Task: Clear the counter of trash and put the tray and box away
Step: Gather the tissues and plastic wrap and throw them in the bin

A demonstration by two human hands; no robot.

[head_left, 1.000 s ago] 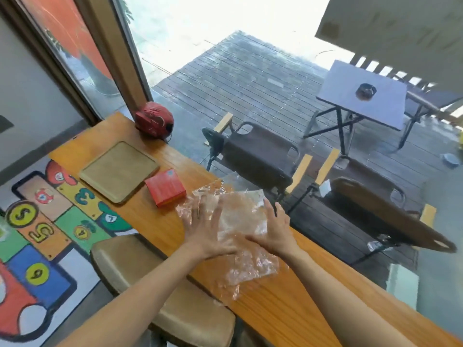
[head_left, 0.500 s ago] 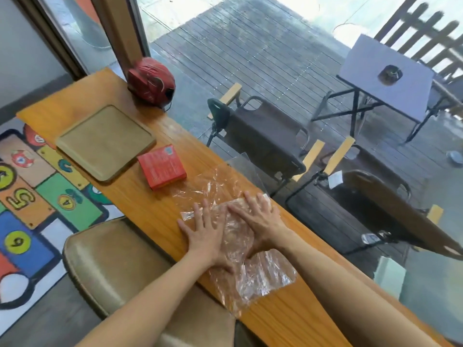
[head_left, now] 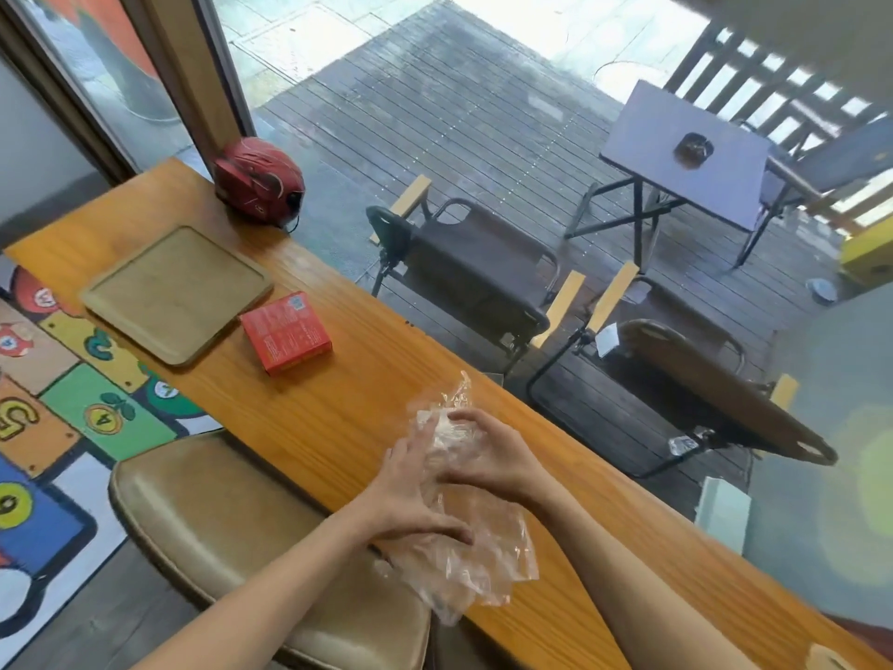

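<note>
A crumpled clear plastic bag lies on the wooden counter, bunched between both hands. My left hand presses its left side with the thumb laid across the film. My right hand curls over the top of the bundle and grips it. Farther left on the counter sit a red box and a flat tan tray, both apart from my hands.
A red helmet rests at the counter's far end against the window. A tan padded stool stands below the counter's near edge. A colourful number mat covers the floor at left. Chairs and a table stand outside the glass.
The bag was spread flat under both palms; now it is gathered into a tighter bundle, and both hands have closed in around it. The view shifted slightly.
</note>
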